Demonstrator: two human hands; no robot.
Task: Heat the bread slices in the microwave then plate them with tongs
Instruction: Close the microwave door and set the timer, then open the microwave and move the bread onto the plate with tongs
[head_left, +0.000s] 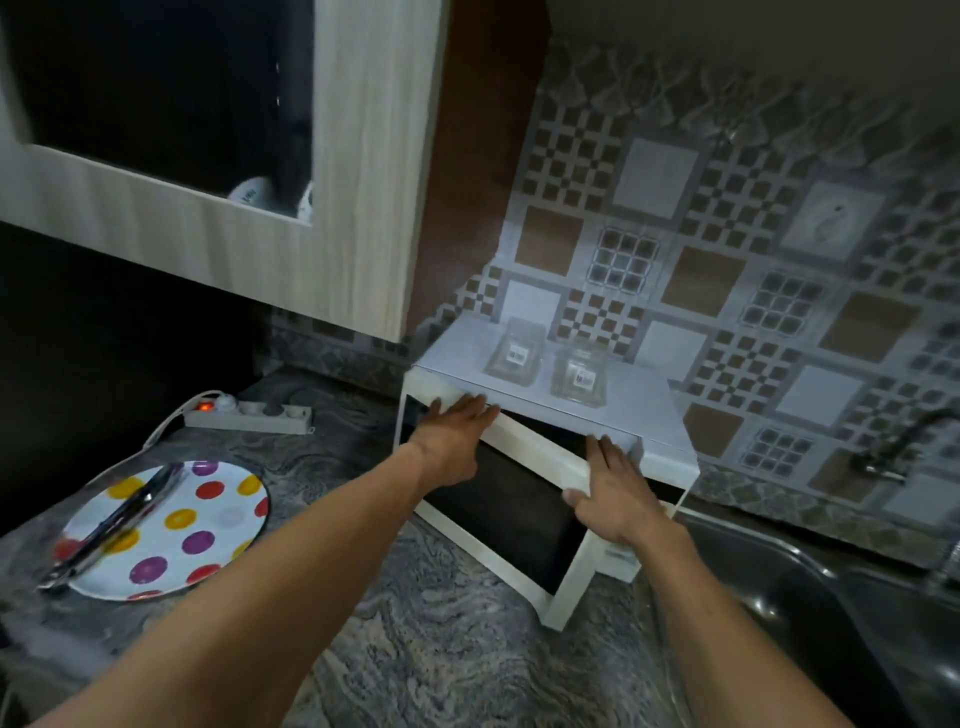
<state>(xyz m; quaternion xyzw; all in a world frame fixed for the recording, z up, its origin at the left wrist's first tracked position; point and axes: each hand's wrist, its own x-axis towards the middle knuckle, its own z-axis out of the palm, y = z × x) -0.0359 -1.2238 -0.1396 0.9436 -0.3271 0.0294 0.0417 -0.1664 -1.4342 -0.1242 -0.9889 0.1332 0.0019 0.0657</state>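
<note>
A white microwave (644, 415) stands on the stone counter against the tiled wall. Its dark-windowed door (509, 499) hangs partly open, swung out toward me. My left hand (457, 436) lies flat on the microwave's upper left front edge, fingers stretched out. My right hand (618, 493) holds the door's free upper corner, fingers over the top and thumb on the front. On the counter to the left lies a white plate (218, 519) with coloured dots, and metal tongs (114, 525) rest across it. No bread shows; the oven's inside is hidden.
Two clear glass containers (514, 353) sit on top of the microwave. A power strip (249, 415) with a lit switch lies behind the plate. A steel sink (857, 597) and tap (893, 447) are at the right. A wall cabinet (363, 208) hangs overhead at the left.
</note>
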